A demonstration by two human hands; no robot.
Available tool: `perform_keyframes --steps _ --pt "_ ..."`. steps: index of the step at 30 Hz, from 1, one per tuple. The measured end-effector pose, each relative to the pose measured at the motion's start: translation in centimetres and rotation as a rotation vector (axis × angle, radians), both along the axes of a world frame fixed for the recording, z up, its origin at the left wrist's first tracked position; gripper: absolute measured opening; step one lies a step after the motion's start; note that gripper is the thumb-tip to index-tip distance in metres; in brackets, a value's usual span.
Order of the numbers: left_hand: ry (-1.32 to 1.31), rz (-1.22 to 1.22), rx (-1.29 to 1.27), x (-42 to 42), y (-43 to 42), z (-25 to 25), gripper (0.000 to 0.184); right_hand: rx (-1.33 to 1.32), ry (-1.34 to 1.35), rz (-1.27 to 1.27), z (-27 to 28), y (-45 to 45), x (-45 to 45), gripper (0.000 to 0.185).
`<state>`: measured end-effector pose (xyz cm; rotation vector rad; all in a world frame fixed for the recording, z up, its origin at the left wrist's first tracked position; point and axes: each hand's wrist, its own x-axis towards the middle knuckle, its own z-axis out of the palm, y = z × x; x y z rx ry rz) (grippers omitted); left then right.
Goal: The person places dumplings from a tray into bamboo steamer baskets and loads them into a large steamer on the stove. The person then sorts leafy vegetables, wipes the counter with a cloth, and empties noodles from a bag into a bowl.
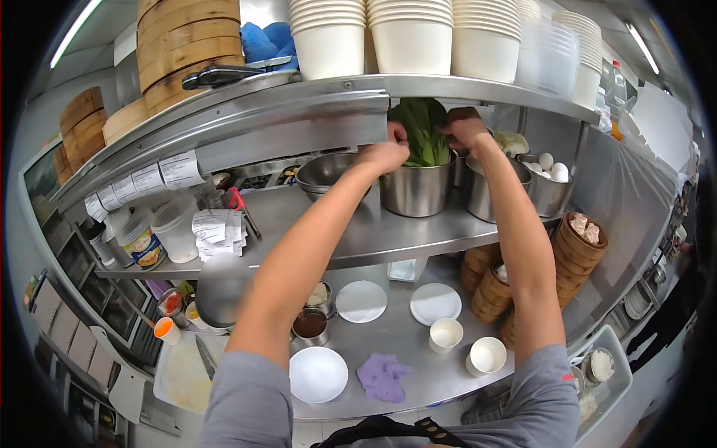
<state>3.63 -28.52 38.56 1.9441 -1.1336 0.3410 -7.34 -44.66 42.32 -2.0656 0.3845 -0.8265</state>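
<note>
Leafy greens (422, 134) stand up out of a steel pot (416, 193) on the middle shelf, under the upper shelf's edge. My left hand (384, 154) is at their left side, its fingers curled against the leaves. On the other side my right hand (467, 128) pinches the leaves near the pot's rim. Both arms reach up over the lower counter. Left of the pot sit stacked metal bowls (326, 173); a second steel pot (499, 196) stands to its right, partly behind my right forearm.
Eggs (559, 172) fill a metal container at right. Bamboo steamers (579, 246) stack below. On the lower counter lie white plates (361, 301), paper cups (446, 336), a purple cloth (383, 376) and a knife (205, 358) on a cutting board. Paper bowls (410, 46) line the upper shelf.
</note>
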Motion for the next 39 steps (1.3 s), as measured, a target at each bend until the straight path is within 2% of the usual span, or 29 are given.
perform_keyframes --steps 2,3,6,12,13,15,18,20,21,22,24,26,27,30,33,36,39 --pt "0.127 -0.062 -0.053 1.9 -2.4 0.5 0.035 -0.027 -0.066 -0.007 0.0 -0.8 0.7 0.014" --pt "-0.007 -0.082 -0.210 1.4 -2.9 0.7 0.035 -0.029 -0.102 0.022 -0.1 -0.9 1.1 0.015" --pt "-0.107 -0.076 -0.335 -0.8 -3.1 1.4 0.041 -0.009 -0.177 0.130 -0.3 -1.1 2.2 0.019" --pt "0.089 -0.146 -0.241 0.2 -3.2 1.8 0.036 -0.008 -0.167 0.039 -0.9 -0.8 0.6 0.023" --pt "0.096 -0.141 -0.338 0.8 -3.8 1.3 0.024 -0.010 -0.130 0.009 -1.1 -1.0 0.5 0.023" --pt "0.337 -0.289 -0.356 2.1 -3.8 1.4 0.020 -0.017 -0.058 -0.042 -1.5 -1.4 0.6 0.023" --pt "0.626 -0.500 -0.431 4.9 -3.0 1.2 0.015 -0.609 -0.372 -0.430 -3.0 -2.9 1.5 0.026" --pt "0.787 -0.700 -0.498 9.8 -4.0 0.5 0.017 -0.469 -0.296 -0.295 -2.4 0.0 -0.7 0.030" --pt "0.804 -0.770 -0.552 9.5 -3.0 0.8 0.018 -0.401 -0.256 -0.226 -2.1 1.4 -1.3 0.033" --pt "0.821 -0.838 -0.607 8.6 -1.7 1.2 0.020 -0.218 -0.141 -0.068 -2.4 2.2 -0.6 0.039" --pt "0.855 -0.946 -0.665 7.6 -0.6 1.4 0.026 -0.452 -0.250 -0.108 -3.6 4.9 -0.3 0.042" --pt "0.889 -1.019 -0.665 7.7 -0.3 1.2 0.032 -0.544 -0.287 -0.075 -3.8 5.6 0.7 0.038" --pt "0.966 -1.170 -0.602 7.8 1.0 1.0 0.035 -0.579 -0.297 -0.080 -4.0 5.4 1.4 0.037" --pt "-0.051 -0.304 -0.295 11.8 5.1 -0.6 0.048 -0.668 -0.258 -0.076 -3.7 7.5 0.4 0.032" --pt "-0.453 0.387 0.212 10.7 10.2 -1.1 0.057 -0.768 -0.203 -0.037 -4.1 9.7 0.5 0.024" --pt "-0.351 0.508 0.175 15.6 10.4 -4.0 0.046 -0.885 -0.137 -0.184 -5.2 10.3 5.3 0.026" --pt "-0.063 0.465 0.231 14.1 11.3 -2.2 0.031 -0.778 -0.101 -0.071 -4.4 12.9 8.0 0.030"
